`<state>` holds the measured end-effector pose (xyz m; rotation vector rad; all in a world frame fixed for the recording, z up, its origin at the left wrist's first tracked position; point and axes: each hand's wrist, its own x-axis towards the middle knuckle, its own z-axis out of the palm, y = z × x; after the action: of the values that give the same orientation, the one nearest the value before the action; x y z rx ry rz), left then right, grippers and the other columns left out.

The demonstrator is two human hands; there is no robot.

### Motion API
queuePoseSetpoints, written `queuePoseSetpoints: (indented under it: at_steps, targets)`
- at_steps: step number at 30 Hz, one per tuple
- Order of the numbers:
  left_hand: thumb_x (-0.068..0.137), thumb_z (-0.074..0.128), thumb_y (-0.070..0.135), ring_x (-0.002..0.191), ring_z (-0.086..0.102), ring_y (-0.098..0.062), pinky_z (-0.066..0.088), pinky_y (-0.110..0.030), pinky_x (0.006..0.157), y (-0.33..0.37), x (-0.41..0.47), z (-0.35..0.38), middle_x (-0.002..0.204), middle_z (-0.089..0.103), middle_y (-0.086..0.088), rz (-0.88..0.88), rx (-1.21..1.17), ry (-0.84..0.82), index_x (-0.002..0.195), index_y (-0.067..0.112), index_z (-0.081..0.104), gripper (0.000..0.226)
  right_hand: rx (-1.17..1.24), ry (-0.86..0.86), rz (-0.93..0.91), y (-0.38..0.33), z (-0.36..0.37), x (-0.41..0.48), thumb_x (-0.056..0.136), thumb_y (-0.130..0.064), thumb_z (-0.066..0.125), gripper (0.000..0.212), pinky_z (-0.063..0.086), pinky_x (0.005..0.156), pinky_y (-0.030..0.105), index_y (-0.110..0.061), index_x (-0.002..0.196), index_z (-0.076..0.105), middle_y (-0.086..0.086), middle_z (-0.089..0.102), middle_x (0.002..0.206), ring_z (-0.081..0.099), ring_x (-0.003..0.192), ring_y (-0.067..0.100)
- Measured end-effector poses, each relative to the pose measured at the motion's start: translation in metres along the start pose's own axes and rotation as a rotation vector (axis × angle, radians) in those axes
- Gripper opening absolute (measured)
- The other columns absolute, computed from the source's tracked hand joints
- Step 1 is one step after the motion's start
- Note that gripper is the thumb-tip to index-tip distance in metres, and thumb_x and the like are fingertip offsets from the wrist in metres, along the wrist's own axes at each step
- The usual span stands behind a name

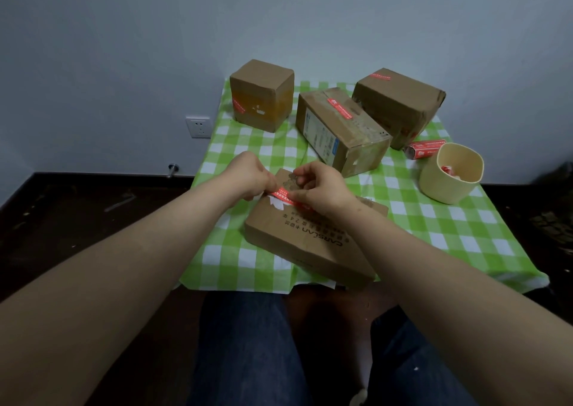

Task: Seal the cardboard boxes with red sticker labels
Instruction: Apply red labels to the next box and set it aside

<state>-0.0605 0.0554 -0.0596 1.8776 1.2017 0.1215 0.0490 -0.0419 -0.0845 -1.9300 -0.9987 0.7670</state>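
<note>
Item one, nearest us: a flat cardboard box (310, 238) lying askew on the near half of a green checked cloth (465, 229), its printed lettering upside down from where we sit. Across its far end runs a red sticker label (280, 195), stretched between our two hands, with torn white paper showing just beneath it. Our left hand (252, 177) has its fingers curled and pinches the left end of the label at the box's edge. Our right hand (322, 188) is likewise curled, thumb and fingers closed on the right end, its heel over the box top; whether the label is already stuck down we cannot tell. Item two, far left: an upright box (262, 95) bearing a side strip (238, 105) in red low on its left face. Item three, centre: a middle box (338, 129), tilted, with a top strip (340, 108) in red along its taped seam. Item four, behind and touching it: a far-right box (400, 102) with a corner strip (380, 75) in red on its upper edge. Item five, right: a red packet (424, 149) lying beside a cream cup (451, 185) holding red-and-white scraps. Sundry: a wall socket (198, 126) left of the cloth, and our denim-clad legs (248, 343) below.
</note>
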Motion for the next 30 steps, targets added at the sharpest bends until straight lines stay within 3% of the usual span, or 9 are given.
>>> queuePoseSetpoints:
  at_steps: [4, 6, 9, 18, 23, 25, 27, 29, 30]
  targets:
    - [0.080, 0.073, 0.011, 0.054, 0.045, -0.015, 0.040, -0.025, 0.054, 0.001, -0.001, 0.001, 0.077, 0.063, -0.005, 0.054, 0.074, 0.012, 0.094, 0.000, 0.071, 0.018, 0.011, -0.024, 0.021, 0.000, 0.000, 0.001, 0.075, -0.001, 0.074, 0.041, 0.055, 0.081, 0.037, -0.008, 0.110, 0.056, -0.004, 0.049, 0.081, 0.049, 0.070, 0.008]
    - [0.078, 0.076, 0.014, 0.071, 0.059, -0.022, 0.049, -0.033, 0.071, 0.000, 0.001, 0.002, 0.095, 0.069, -0.007, 0.065, 0.118, 0.036, 0.093, 0.002, 0.072, 0.021, 0.006, -0.026, 0.020, 0.000, 0.000, 0.000, 0.074, -0.001, 0.074, 0.043, 0.055, 0.082, 0.037, -0.007, 0.111, 0.055, -0.004, 0.049, 0.082, 0.049, 0.072, 0.009]
    - [0.075, 0.078, 0.016, 0.092, 0.063, -0.022, 0.051, -0.037, 0.088, -0.002, 0.007, 0.004, 0.099, 0.070, -0.008, 0.065, 0.170, 0.072, 0.090, 0.003, 0.073, 0.020, -0.013, -0.023, 0.020, 0.000, 0.000, 0.000, 0.073, -0.003, 0.076, 0.044, 0.053, 0.083, 0.035, -0.008, 0.112, 0.056, -0.004, 0.050, 0.084, 0.049, 0.072, 0.009]
    - [0.074, 0.078, 0.016, 0.088, 0.061, -0.016, 0.049, -0.030, 0.078, 0.002, 0.007, 0.006, 0.094, 0.068, 0.002, 0.097, 0.283, 0.118, 0.082, 0.012, 0.071, 0.011, -0.040, -0.014, 0.006, -0.001, 0.000, -0.001, 0.074, -0.003, 0.075, 0.043, 0.053, 0.085, 0.034, -0.006, 0.112, 0.056, -0.006, 0.048, 0.081, 0.048, 0.072, 0.009]
    - [0.068, 0.083, 0.032, 0.088, 0.056, -0.020, 0.046, -0.032, 0.076, 0.001, 0.007, -0.003, 0.087, 0.058, 0.003, 0.031, 0.347, 0.124, 0.086, 0.013, 0.062, 0.034, -0.066, -0.015, 0.007, -0.001, 0.000, -0.004, 0.077, 0.001, 0.069, 0.040, 0.053, 0.088, 0.035, -0.006, 0.114, 0.057, -0.005, 0.049, 0.084, 0.050, 0.081, 0.013]
    - [0.073, 0.080, 0.026, 0.094, 0.058, -0.021, 0.047, -0.032, 0.081, -0.007, 0.009, -0.005, 0.095, 0.062, 0.000, 0.034, 0.296, 0.160, 0.087, 0.014, 0.063, 0.025, -0.037, 0.009, -0.011, -0.001, -0.001, -0.009, 0.081, 0.003, 0.064, 0.035, 0.053, 0.089, 0.034, -0.006, 0.114, 0.059, -0.005, 0.052, 0.088, 0.051, 0.083, 0.011]
    - [0.086, 0.065, 0.012, 0.106, 0.057, -0.020, 0.044, -0.029, 0.088, -0.018, 0.000, -0.001, 0.113, 0.062, -0.001, 0.205, 0.270, 0.244, 0.095, 0.018, 0.066, 0.011, -0.115, 0.088, -0.107, -0.002, -0.001, -0.021, 0.088, -0.004, 0.056, 0.028, 0.047, 0.096, 0.032, -0.009, 0.115, 0.060, -0.002, 0.057, 0.102, 0.054, 0.096, 0.013]
    - [0.093, 0.048, 0.014, 0.127, 0.044, -0.019, 0.033, -0.029, 0.104, -0.034, -0.015, 0.010, 0.136, 0.051, -0.001, 0.502, 0.381, 0.195, 0.124, 0.017, 0.059, 0.033, -0.390, 0.088, -0.244, 0.002, 0.004, -0.036, 0.095, -0.018, 0.046, 0.035, 0.031, 0.107, 0.030, -0.011, 0.128, 0.053, 0.006, 0.052, 0.130, 0.044, 0.122, 0.019]
    - [0.094, 0.039, 0.022, 0.138, 0.032, -0.019, 0.021, -0.029, 0.113, -0.041, -0.022, 0.016, 0.147, 0.040, -0.002, 0.618, 0.467, 0.112, 0.139, 0.015, 0.045, 0.046, -0.545, 0.037, -0.284, 0.006, 0.009, -0.043, 0.097, -0.024, 0.040, 0.043, 0.022, 0.113, 0.031, -0.011, 0.138, 0.043, 0.007, 0.041, 0.144, 0.033, 0.134, 0.021]
